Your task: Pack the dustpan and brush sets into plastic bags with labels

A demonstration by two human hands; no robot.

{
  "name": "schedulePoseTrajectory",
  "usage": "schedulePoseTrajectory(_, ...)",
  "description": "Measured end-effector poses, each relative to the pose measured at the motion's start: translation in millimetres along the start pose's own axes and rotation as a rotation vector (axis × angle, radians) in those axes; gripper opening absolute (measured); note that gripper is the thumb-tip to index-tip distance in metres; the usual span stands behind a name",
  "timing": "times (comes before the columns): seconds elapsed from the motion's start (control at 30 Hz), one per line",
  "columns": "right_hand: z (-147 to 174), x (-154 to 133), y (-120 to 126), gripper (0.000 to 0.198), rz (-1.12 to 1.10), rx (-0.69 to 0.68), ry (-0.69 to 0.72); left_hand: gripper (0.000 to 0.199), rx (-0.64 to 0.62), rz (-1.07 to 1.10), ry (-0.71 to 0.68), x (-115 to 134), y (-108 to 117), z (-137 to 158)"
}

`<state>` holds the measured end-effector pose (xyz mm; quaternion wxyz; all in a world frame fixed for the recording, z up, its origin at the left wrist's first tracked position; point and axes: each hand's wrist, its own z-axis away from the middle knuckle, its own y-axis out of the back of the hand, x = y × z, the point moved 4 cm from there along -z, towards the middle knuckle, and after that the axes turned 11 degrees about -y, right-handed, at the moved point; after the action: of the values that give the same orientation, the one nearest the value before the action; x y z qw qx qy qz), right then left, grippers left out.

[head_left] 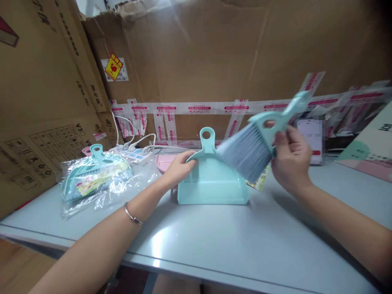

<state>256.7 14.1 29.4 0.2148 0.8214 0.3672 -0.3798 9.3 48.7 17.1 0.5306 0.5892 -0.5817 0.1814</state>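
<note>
My left hand [180, 166] grips the left edge of a mint-green dustpan [214, 179], which stands on the table with its handle loop up and its wide lip toward me. In my right hand [290, 159] is a mint-green hand brush [271, 124] with grey-blue bristles. The brush is tilted, its handle up to the right, and its bristles overlap the dustpan's right side in view; whether they touch cannot be made out. Partly hidden behind the dustpan lies a pink dustpan [164, 161]. A printed card [259, 181] shows behind the bristles.
To the left, a plastic-bagged mint-green dustpan set [96, 175] lies on the grey table [196, 237]. A power strip [137, 155] with white cables sits behind it. A phone [310, 141] stands at the back right, near a printed box [367, 143]. Large cardboard [196, 53] walls the back.
</note>
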Motion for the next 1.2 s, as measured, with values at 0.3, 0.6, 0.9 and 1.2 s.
schedulePoseTrajectory(0.3,52.3,-14.2,-37.7,0.019,0.270,-0.375,0.063,0.037,0.002,0.096,-0.077,-3.1,-6.6,-0.4)
schedulePoseTrajectory(0.6,55.2,-21.9,-37.1,0.017,0.332,-0.259,0.314,0.039,-0.099,0.030,-0.156,3.6,-16.5,3.7)
schedulePoseTrajectory(0.9,52.6,-28.3,-36.2,0.014,0.337,-0.278,0.313,0.035,-0.122,-0.046,-0.272,9.1,-20.4,6.7)
schedulePoseTrajectory(1.2,45.9,-12.2,-39.4,0.036,0.193,-0.496,-0.151,0.036,-0.119,-0.056,-0.252,10.2,-21.7,7.2)
